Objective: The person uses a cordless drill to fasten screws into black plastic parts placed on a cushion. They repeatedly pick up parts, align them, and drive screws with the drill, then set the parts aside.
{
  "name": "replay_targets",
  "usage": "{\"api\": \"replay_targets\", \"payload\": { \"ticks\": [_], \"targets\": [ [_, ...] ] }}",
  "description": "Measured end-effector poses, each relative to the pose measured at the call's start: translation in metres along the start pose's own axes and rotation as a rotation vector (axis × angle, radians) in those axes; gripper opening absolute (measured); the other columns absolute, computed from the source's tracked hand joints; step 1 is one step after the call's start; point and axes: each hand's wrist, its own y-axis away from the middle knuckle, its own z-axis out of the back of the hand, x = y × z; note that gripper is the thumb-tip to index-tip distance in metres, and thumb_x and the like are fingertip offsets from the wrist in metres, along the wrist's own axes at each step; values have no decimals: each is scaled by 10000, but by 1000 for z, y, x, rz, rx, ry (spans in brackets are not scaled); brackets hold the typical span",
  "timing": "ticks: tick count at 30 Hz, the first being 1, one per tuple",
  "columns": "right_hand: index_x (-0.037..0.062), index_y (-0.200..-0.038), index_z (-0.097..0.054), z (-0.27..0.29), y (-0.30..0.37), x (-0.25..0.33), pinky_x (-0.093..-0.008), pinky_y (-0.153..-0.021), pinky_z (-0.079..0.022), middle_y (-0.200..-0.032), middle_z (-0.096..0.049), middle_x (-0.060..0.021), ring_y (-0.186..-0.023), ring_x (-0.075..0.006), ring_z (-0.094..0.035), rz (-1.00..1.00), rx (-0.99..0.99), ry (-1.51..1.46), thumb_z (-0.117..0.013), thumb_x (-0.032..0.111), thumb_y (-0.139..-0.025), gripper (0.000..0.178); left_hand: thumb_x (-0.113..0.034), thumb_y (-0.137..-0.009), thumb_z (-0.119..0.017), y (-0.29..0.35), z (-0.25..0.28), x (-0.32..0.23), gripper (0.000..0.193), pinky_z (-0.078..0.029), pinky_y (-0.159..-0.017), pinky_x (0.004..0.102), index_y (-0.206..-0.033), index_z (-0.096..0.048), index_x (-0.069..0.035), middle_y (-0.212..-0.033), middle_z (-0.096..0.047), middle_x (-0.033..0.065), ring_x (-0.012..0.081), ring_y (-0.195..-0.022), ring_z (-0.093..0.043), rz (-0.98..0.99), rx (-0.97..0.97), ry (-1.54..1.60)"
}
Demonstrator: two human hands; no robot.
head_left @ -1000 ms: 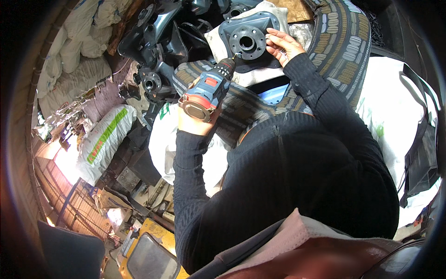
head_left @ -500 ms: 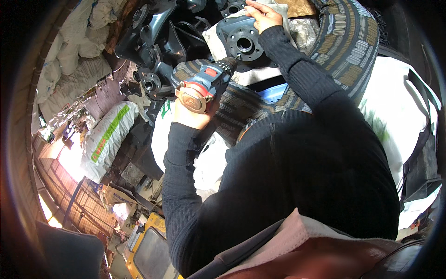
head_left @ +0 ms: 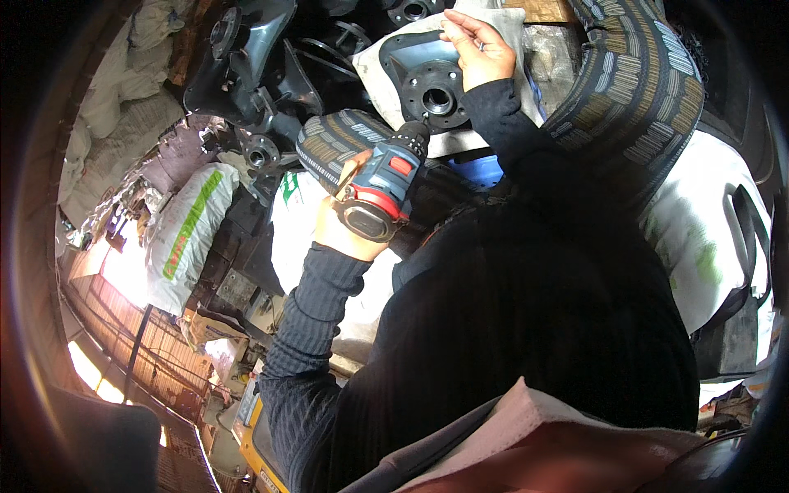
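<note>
A blue and red cordless drill (head_left: pixel 390 177) is in my left hand (head_left: pixel 349 234), which is wrapped round its grip. The drill's chuck points away from me, and its bit is at the near edge of the round flange on a black metal part (head_left: pixel 415 62). Contact between bit and flange cannot be made out. That part has a large centre hole ringed by smaller ones, and it lies on a pale cloth (head_left: pixel 376 74) over my lap. Above the part's right side is my right hand (head_left: pixel 485 53), thumb and fingertips drawn together; whatever they pinch is too small to name.
Several similar black metal parts (head_left: pixel 259 82) are piled at the far left. My legs in patterned trousers (head_left: pixel 633 99) flank the work. A white sack with a green stripe (head_left: pixel 193 234) lies to the left, another white sack (head_left: pixel 699 214) to the right.
The view has shifted slightly. The drill sits a little lower and further right in it, its bit still by the flange. My right hand has moved slightly right and nearer, fingers still together.
</note>
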Motion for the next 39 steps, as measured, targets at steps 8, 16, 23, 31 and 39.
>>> {"api": "replay_targets", "payload": {
  "ticks": [8,16,23,31,39],
  "targets": [
    [3,-1032,-647,-1,-1,-3,-220,-731,-495,-914,-668,-63,-783,-113,-636,22,35,-36,-635,39,-840,195,-174,-803,-615,-5,0,-6,561,-431,-957,323,-1294,-373,-49,-1210,-546,97,213,-1096,-541,-34,26,-328],
    [53,-1186,-562,27,15,55,-138,-401,-286,-956,-641,-78,-557,1,-490,-439,325,-274,-582,96,-892,298,-102,-720,-709,51,-7,-2,309,-489,-662,321,-1014,-622,-67,-862,-640,70,202,-757,-625,-251,-439,-318],
    [48,-1186,-547,74,68,77,-114,-415,-345,-928,-608,-21,-856,-57,-609,-708,724,-482,-570,69,-893,295,-156,-764,-711,85,-21,-19,274,-491,-647,302,-1011,-633,-67,-850,-640,32,154,-730,-615,-268,-372,-16],
    [32,-1183,-534,71,79,85,-118,-382,-322,-920,-616,-56,-726,-34,-595,-717,662,-285,-564,55,-893,293,-197,-764,-706,82,-29,-18,308,-504,-734,346,-1043,-638,-88,-959,-661,67,224,-848,-641,-341,-388,-147],
    [50,-1141,-584,70,73,88,-102,-393,-343,-973,-638,-62,-816,-70,-647,-772,698,-191,-626,59,-852,292,-175,-767,-701,85,-26,-23,263,-492,-641,320,-1006,-640,-82,-841,-643,42,183,-740,-627,-356,-391,-182]
  ]
}}
